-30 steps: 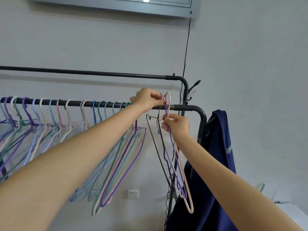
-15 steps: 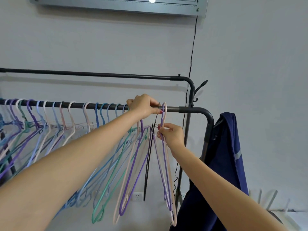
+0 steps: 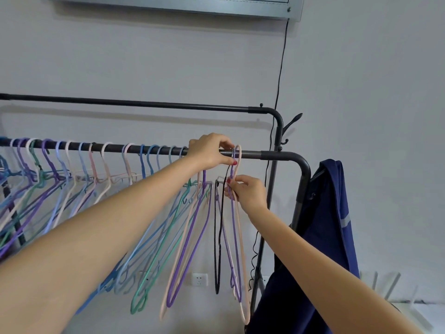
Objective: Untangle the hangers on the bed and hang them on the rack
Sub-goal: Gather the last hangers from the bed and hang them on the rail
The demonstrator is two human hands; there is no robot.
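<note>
A black clothes rack has a lower rail (image 3: 272, 155) crowded with several pastel hangers (image 3: 72, 174). Near its right end a small bunch hangs together: a black hanger (image 3: 218, 249), a purple hanger (image 3: 234, 237) and a pink hanger (image 3: 242, 249). My left hand (image 3: 212, 151) pinches their hooks where they sit over the rail. Just below, my right hand (image 3: 245, 191) grips the necks of the purple and pink hangers. The bed is out of view.
An upper rack rail (image 3: 144, 103) runs behind. A dark blue garment (image 3: 322, 237) hangs off the rack's right corner, beside the bunch. A black cable (image 3: 280, 75) drops down the grey wall from a fixture (image 3: 178, 6) overhead. A wall socket (image 3: 199, 279) sits low behind the hangers.
The bunch's hooks have settled over the lower rail and the hangers hang straighter. My right hand has risen slightly along their necks. The camera has shifted, so the rack sits lower in view.
</note>
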